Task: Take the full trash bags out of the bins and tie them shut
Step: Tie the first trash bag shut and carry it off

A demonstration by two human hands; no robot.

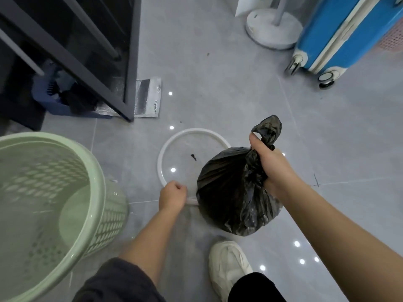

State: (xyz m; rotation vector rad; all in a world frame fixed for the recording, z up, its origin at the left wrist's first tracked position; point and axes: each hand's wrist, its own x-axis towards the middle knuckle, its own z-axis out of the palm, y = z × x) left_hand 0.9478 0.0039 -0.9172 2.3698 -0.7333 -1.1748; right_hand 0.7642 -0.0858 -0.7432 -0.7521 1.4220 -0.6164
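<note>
Grey tiled floor (218, 73); right hand (270, 166) fisted on black bag (233, 192), left hand (172, 196) closed (seemingly on the white ring (165, 149)).

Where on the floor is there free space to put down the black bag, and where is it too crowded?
Bare tile lies right of the black bag, between the right hand and the blue suitcase. More lies between the white ring and the fan base. It is crowded on the left: the green basket, the left hand, the shoe.
</note>
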